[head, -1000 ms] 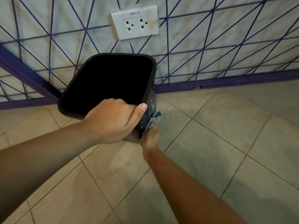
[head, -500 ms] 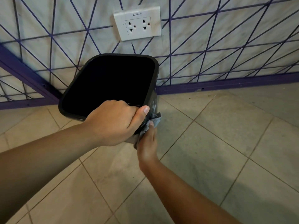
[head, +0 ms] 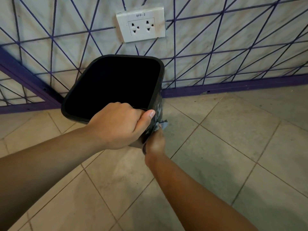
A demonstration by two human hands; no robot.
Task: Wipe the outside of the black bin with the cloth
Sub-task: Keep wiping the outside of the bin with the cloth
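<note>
Left hand gripping black bin rim, right hand seemingly pressing cloth against side.

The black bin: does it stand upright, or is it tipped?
Tipped. The black bin leans its mouth toward the camera, so its dark inside shows; the left hand grips its near rim.

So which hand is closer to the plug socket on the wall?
Left. The left hand grips the bin rim, nearer the socket. The right hand holds the cloth lower on the bin's side, farther from it.
</note>
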